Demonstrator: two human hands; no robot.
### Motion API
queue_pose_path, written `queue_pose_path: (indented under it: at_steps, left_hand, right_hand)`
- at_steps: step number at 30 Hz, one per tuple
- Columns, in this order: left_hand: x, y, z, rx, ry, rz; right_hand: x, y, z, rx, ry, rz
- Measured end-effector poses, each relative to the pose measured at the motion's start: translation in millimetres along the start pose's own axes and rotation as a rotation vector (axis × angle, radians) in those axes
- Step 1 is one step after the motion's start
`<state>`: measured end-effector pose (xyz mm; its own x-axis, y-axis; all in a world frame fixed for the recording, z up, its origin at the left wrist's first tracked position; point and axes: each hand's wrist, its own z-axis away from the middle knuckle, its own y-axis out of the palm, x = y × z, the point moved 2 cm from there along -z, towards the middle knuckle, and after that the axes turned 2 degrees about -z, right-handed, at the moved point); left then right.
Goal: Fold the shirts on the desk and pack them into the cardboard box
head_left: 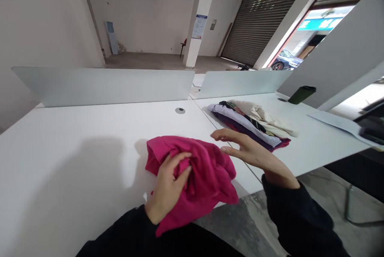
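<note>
Pink garment (207, 173) bunched at the counter's (75, 149) near edge, lower centre, hem overhanging, left hand (169, 187) clutching its folds, right hand (249, 151) open and flat just right of it, folded clothes stack (252, 123) beyond, bare counter at left.

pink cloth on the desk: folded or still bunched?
Bunched. The magenta fabric garment lies crumpled in uneven creases, one corner hanging off the white desk edge; left hand grips it.
</note>
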<state>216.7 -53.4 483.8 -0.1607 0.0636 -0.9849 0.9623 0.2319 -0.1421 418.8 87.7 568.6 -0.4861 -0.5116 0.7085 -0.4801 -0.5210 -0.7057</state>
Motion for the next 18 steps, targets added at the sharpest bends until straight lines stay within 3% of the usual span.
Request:
queue_pose_path:
  at_steps: [4,8,10,13,18]
  left_hand:
    - [-36,27,7,0.348,0.152,-0.217]
    - [-34,37,17,0.629,0.289,-0.419]
    - [-28,37,22,0.761,0.312,-0.446]
    - [-22,27,28,0.829,0.296,-0.427]
    - [-14,-21,33,0.822,0.151,-0.423]
  right_hand:
    - [29,14,-7,0.144,-0.133,-0.010]
    - [48,36,-25,0.183,-0.228,0.170]
    - [53,55,-34,0.311,-0.298,0.304]
    - [56,80,-40,0.526,-0.380,0.438]
    - [62,91,-36,0.622,-0.324,0.564]
